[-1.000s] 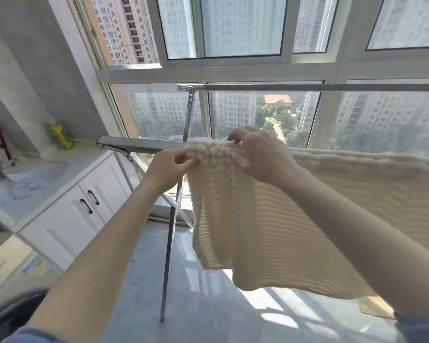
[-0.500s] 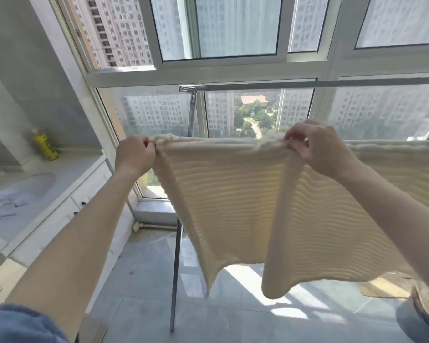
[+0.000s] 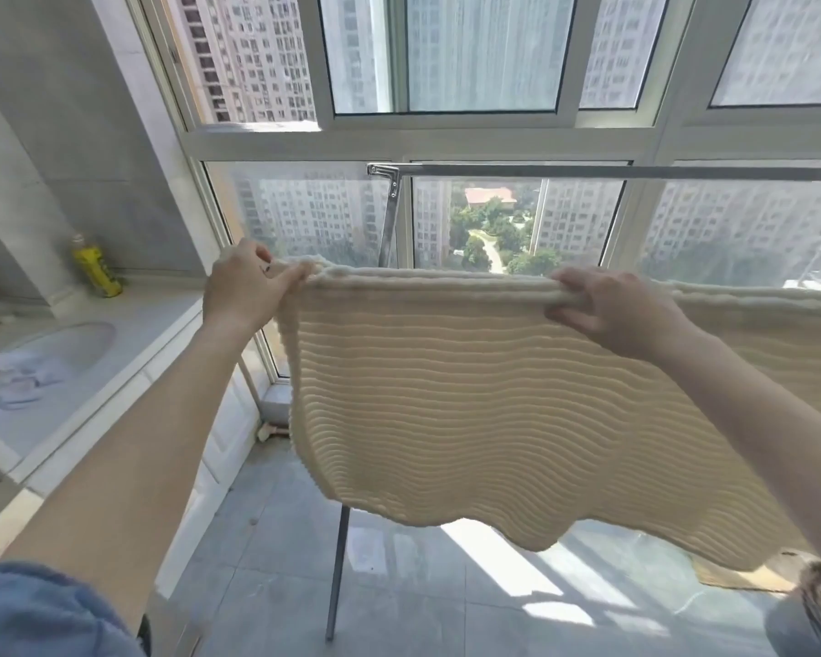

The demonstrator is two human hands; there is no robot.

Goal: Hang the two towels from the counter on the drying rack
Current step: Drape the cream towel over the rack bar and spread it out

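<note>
Pinching the cream towel [image 3: 470,395] along the rack bar, left hand [image 3: 245,296] and right hand [image 3: 622,310] spread it, while another cloth, possibly the second towel [image 3: 24,377], waits on the worktop [image 3: 129,343] beyond the left hand.

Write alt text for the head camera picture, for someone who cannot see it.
Two bare hands, left hand and right hand, hold the top edge of a cream ribbed towel draped over a drying rack by a high-rise window.
</note>
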